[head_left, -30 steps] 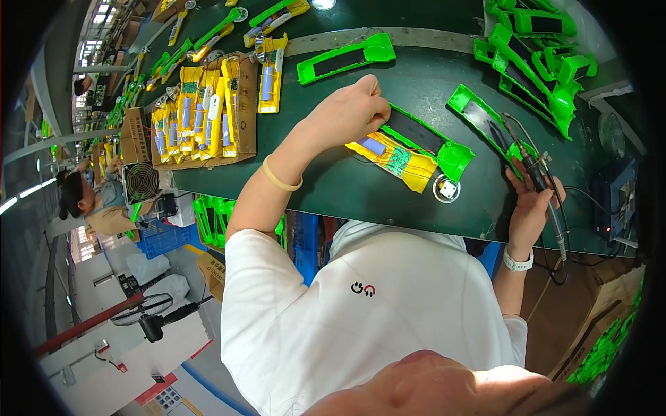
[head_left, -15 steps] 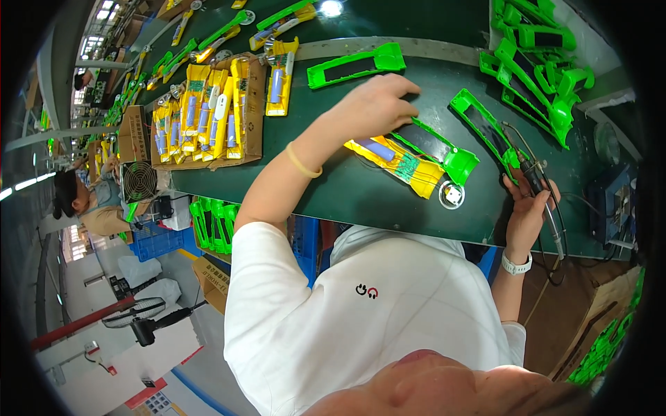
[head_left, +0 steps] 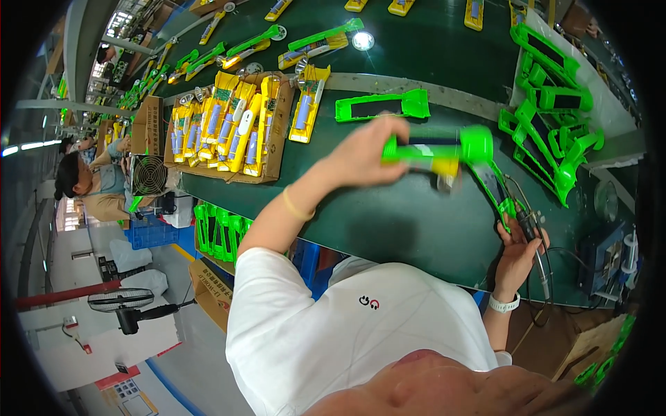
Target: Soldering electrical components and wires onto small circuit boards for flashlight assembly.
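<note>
My left hand (head_left: 368, 156), a yellow band on its wrist, grips a lamp's green casing (head_left: 476, 145) above the bench. A yellow lamp half (head_left: 444, 165) with a silvery end shows below the green one; both are smeared by motion. Lower right, my right hand (head_left: 515, 260) has its fingers round a soldering iron (head_left: 528, 223) with a dark handle and a thin curved metal tube. Close to its fingertips lies another green casing (head_left: 491, 186), partly covered by the iron. An open green casing (head_left: 381, 106) rests on the bench beyond my left hand.
On the left, a cardboard box (head_left: 276, 142) holds several yellow lamp halves; another yellow half (head_left: 305, 111) lies beside it. Green casings (head_left: 548, 139) are heaped at the right. A blue device (head_left: 602, 267) stands at the right edge. A co-worker (head_left: 90, 177) sits far left.
My left hand has raised the green casing and yellow half off the bench and carried them up and rightward. My right hand still holds the iron. The whole view has shifted slightly.
</note>
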Action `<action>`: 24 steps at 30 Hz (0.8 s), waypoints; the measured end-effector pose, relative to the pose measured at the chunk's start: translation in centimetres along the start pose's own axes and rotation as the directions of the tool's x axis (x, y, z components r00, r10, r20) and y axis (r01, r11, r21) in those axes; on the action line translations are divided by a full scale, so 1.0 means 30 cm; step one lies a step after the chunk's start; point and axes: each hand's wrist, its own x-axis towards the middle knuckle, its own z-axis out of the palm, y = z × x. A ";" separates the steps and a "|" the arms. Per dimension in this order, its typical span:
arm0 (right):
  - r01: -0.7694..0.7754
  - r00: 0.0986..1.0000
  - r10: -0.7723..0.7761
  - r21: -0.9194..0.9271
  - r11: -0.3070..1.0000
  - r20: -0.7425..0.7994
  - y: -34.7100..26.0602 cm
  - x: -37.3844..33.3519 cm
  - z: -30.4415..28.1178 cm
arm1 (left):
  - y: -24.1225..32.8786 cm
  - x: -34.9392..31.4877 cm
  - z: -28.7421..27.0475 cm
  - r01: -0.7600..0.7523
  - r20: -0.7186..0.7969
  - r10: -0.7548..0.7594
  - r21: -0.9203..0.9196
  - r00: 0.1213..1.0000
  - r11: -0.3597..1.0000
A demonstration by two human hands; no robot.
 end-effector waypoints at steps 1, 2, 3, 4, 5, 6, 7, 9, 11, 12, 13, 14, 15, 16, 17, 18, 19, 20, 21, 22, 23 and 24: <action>-0.004 1.000 0.004 0.010 1.000 0.009 0.009 -0.002 -0.011 | -0.035 0.069 0.001 0.085 -0.032 -0.081 0.129 0.996 0.988; -0.012 1.000 0.012 0.009 1.000 -0.005 0.010 0.000 -0.005 | -0.098 0.154 0.012 0.156 -0.055 -0.149 0.159 0.987 0.975; -0.021 1.000 0.021 0.007 1.000 0.002 0.007 0.001 0.000 | -0.132 0.247 0.011 0.293 -0.019 -0.293 0.144 0.956 0.945; -0.029 0.999 0.029 0.006 1.000 0.018 0.002 0.003 0.004 | -0.202 0.325 0.028 0.201 -0.073 -0.191 0.168 0.979 0.965; -0.022 0.999 0.022 -0.008 1.000 0.029 0.003 0.003 0.002 | -0.280 0.396 0.056 0.217 -0.072 -0.207 0.207 0.976 0.954; -0.014 0.999 0.015 -0.009 1.000 0.041 -0.001 0.004 0.008 | -0.328 0.437 0.063 0.236 -0.072 -0.225 0.256 0.972 0.938; -0.005 0.999 0.006 -0.018 1.000 0.039 0.001 0.003 0.013 | -0.339 0.460 0.059 0.235 -0.075 -0.223 0.255 0.972 0.938; 0.008 0.999 -0.007 -0.019 1.000 0.049 0.000 0.002 0.013 | -0.332 0.512 0.062 0.371 0.044 -0.402 0.305 0.915 0.877; 0.005 0.999 -0.005 0.003 1.000 0.052 0.012 0.003 0.005 | -0.326 0.454 0.057 0.237 -0.141 -0.196 0.394 0.970 0.888; 0.005 1.000 -0.005 0.006 1.000 0.030 0.012 0.000 -0.004 | -0.280 0.406 0.048 0.191 -0.262 -0.078 0.442 0.962 0.876; 0.005 0.999 -0.006 0.015 1.000 0.034 0.008 -0.002 -0.002 | -0.237 0.342 0.014 0.307 -0.327 -0.141 0.538 0.934 0.785; 0.005 0.999 -0.006 0.023 1.000 0.039 0.004 -0.006 0.000 | -0.203 0.268 -0.028 0.416 -0.399 -0.191 0.614 0.897 0.670; 0.003 0.999 -0.004 0.029 1.000 0.036 0.004 -0.005 0.002 | -0.203 0.170 -0.073 0.422 -0.436 -0.138 0.667 0.889 0.614; 0.003 0.998 -0.005 0.030 1.000 0.057 -0.003 0.000 0.007 | -0.195 0.058 -0.109 0.437 -0.470 -0.057 0.761 0.881 0.480; 0.003 0.997 -0.005 0.026 1.000 0.076 -0.008 0.002 0.012 | -0.161 -0.021 -0.135 0.558 -0.503 -0.241 0.757 0.830 0.340; -0.001 0.996 -0.001 0.019 1.000 0.088 -0.009 0.004 0.012 | -0.158 -0.091 -0.148 0.577 -0.501 -0.295 0.760 0.813 0.299; -0.003 0.995 0.002 0.011 1.000 0.099 -0.010 0.004 0.011 | -0.166 -0.150 -0.146 0.593 -0.499 -0.347 0.762 0.794 0.261; -0.003 0.994 0.002 0.004 1.000 0.106 -0.010 0.003 0.006 | -0.160 -0.176 -0.139 0.602 -0.495 -0.359 0.733 0.791 0.316; 0.002 0.994 -0.003 0.005 1.000 0.111 -0.009 0.003 0.004 | -0.153 -0.199 -0.141 0.605 -0.498 -0.360 0.731 0.789 0.315; 0.009 0.993 -0.009 0.005 1.000 0.114 -0.010 0.001 0.006 | -0.141 -0.222 -0.146 0.565 -0.483 -0.293 0.683 0.825 0.463; 0.006 0.994 -0.008 0.014 1.000 0.111 -0.013 -0.004 0.004 | -0.129 -0.229 -0.143 0.496 -0.469 -0.219 0.622 0.856 0.606; 0.012 0.995 -0.014 0.017 1.000 0.101 -0.015 -0.010 0.005 | -0.113 -0.241 -0.139 0.411 -0.451 -0.117 0.637 0.885 0.652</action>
